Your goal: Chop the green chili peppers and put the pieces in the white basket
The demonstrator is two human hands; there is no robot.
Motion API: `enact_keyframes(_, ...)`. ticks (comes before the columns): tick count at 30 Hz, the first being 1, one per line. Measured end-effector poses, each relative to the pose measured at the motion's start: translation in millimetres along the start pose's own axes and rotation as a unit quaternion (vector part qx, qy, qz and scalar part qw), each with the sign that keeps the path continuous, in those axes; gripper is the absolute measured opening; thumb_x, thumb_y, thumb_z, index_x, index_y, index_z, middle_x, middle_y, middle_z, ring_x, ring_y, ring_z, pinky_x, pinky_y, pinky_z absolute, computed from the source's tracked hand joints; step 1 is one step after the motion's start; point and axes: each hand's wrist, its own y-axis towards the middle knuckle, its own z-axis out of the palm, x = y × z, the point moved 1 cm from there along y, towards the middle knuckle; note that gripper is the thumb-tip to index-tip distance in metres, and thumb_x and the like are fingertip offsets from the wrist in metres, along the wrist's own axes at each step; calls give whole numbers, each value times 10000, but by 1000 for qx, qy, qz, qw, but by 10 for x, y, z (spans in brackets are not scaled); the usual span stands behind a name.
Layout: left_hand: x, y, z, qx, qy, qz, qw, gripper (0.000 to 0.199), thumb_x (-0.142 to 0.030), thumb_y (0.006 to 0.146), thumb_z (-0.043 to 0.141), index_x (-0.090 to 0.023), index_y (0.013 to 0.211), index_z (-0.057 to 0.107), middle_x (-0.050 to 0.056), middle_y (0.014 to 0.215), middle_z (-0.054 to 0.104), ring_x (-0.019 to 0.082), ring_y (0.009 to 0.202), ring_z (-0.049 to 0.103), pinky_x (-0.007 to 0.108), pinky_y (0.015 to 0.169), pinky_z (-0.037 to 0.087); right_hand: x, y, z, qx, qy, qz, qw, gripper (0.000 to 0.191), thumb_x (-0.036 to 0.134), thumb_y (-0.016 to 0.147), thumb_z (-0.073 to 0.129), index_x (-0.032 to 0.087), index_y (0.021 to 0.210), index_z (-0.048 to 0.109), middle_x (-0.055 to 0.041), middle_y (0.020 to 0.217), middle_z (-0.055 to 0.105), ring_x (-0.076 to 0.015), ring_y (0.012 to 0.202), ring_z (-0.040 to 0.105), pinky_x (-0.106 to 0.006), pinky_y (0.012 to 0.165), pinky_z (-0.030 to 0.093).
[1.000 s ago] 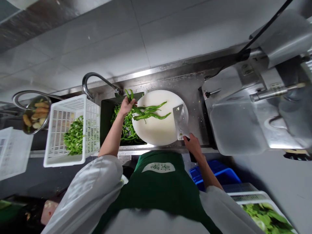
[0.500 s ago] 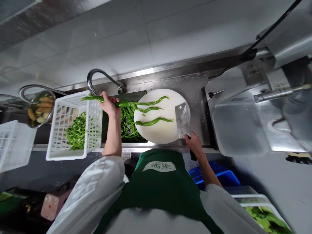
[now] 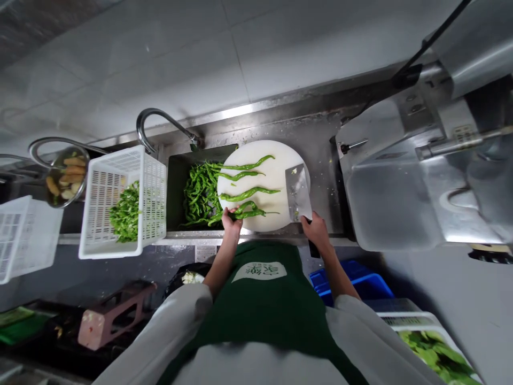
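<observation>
Near the middle of the frame, a round white cutting board [image 3: 276, 176] lies over the stainless worktop [image 3: 323, 182], and both of your hands are at its lower edge. Your left hand [image 3: 232, 220] is closed around a small bunch of green peppers [image 3: 252, 212] at the board's lower left, their thin tips pointing right across the white surface; you cannot tell exactly how many it grips. Your right hand [image 3: 315, 227] is wrapped around the handle of a cleaver [image 3: 297, 192], whose broad blade, flecked with pale bits, overlaps the board's right side with its far end towards the top of the frame. Between blade and left edge, a long pepper [image 3: 250, 193] stretches across the middle of the board, and two more peppers [image 3: 240, 175] lie above it. Just left of the board, a heap of green peppers [image 3: 202, 192] fills much of a dark basin [image 3: 174, 187]. Further left stands a white slatted basket [image 3: 154, 203] holding chopped greens [image 3: 126, 214], with a curved tap [image 3: 158, 112] above it. At the lower right, a blue crate [image 3: 379, 286] sits near a pale basket of leafy greens [image 3: 438, 355].
</observation>
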Motion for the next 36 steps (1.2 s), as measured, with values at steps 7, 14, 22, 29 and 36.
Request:
enact_keyframes(7,-444,-106,-485,-227,37,146,962,297,-514,992,507,-229,970,584,-18,658,565,159,629,621,316,699,553,-59,63,-8,41,71,6,997,348,419,942,509,127,1017,683,-113,735,699,-267,774,668,-303,687,454)
enact_keyframes(14,-600,425,322,77,504,12,860,466,-241,900,659,-125,1345,581,235,1069,711,383,1016,709,451,847,534,-15,108,-89,45,62,-3,997,337,405,946,504,133,1051,674,-105,749,706,-261,775,668,-300,689,451)
enact_keyframes(22,-618,-40,48,130,540,149,818,535,-196,919,560,-226,1452,525,165,1071,727,310,934,711,396,828,526,-87,150,-108,37,29,-18,999,298,380,957,513,146,1035,681,-143,945,740,-267,896,672,-298,761,437)
enact_keyframes(29,-653,-46,-257,366,428,386,730,456,-170,1002,375,-296,1324,672,117,963,695,229,988,648,400,1021,469,-37,107,-230,47,-18,-10,999,305,373,982,497,136,1057,674,-140,911,729,-262,854,662,-294,733,401)
enact_keyframes(36,-449,645,-133,449,416,291,736,491,-95,868,561,-394,1223,721,93,1231,682,241,1353,504,434,1133,392,11,65,-276,43,-30,-8,999,316,381,987,499,133,1075,675,-147,925,729,-268,880,661,-295,740,399)
